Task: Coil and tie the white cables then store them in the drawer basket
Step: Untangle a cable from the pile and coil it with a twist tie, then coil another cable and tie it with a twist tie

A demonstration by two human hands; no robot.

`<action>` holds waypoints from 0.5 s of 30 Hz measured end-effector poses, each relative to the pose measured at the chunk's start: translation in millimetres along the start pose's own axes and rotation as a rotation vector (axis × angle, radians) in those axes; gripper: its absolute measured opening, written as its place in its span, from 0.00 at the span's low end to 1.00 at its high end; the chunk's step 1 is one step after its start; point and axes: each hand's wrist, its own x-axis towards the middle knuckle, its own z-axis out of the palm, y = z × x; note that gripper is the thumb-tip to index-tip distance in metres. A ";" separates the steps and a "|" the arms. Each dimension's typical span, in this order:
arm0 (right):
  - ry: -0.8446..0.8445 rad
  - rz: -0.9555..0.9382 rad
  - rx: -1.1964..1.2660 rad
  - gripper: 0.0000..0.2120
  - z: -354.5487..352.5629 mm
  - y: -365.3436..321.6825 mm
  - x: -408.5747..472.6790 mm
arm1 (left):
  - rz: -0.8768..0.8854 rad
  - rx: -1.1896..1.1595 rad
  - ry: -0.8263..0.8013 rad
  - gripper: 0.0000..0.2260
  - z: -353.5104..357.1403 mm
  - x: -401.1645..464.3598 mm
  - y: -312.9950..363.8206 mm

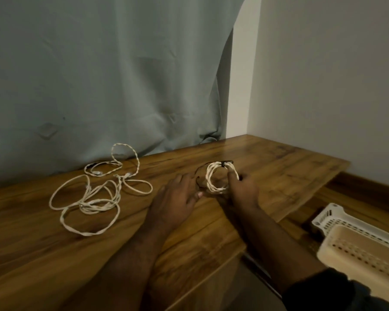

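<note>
The head view looks down on a brown wood-grain table set against a pale grey-green curtain and a white wall.

Near the middle of the table lies a small coiled bundle of white braided cable, wound into a tight ring and cinched at its far side by a dark tie. A thin dark strand trails from the tie round the near left side of the coil.

The right hand is at the right edge of this coil, its fingers curled round the strands so that it grips the ring; a dark sleeve covers the forearm at the lower edge of the picture.

The left hand rests just left of the coil with its fingers loosely extended over the table. Its fingertips are near the dark strand, but contact cannot be made out.

Well left of the coil, loose white braided cables sprawl in wide untidy loops on the table, reaching back as far as the curtain.

To the right of the coil, below the table edge, sit two perforated plastic baskets: a white one behind and a cream one in front.
</note>
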 end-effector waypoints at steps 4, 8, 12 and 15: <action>0.059 0.059 0.058 0.40 -11.9 11.3 8.9 | -0.027 -0.046 -0.040 0.22 -0.5 -2.9 -3.5; 0.089 0.109 -0.024 0.42 -17.4 -1.5 2.1 | -0.070 -0.092 -0.043 0.22 -2.8 -6.5 -8.1; 0.096 0.100 -0.187 0.37 -17.8 3.5 0.8 | -0.082 -0.106 -0.033 0.21 -3.8 -6.8 -9.9; 0.069 0.078 -0.259 0.38 -15.0 6.9 4.6 | -0.093 -0.092 -0.043 0.21 -3.4 -6.7 -10.3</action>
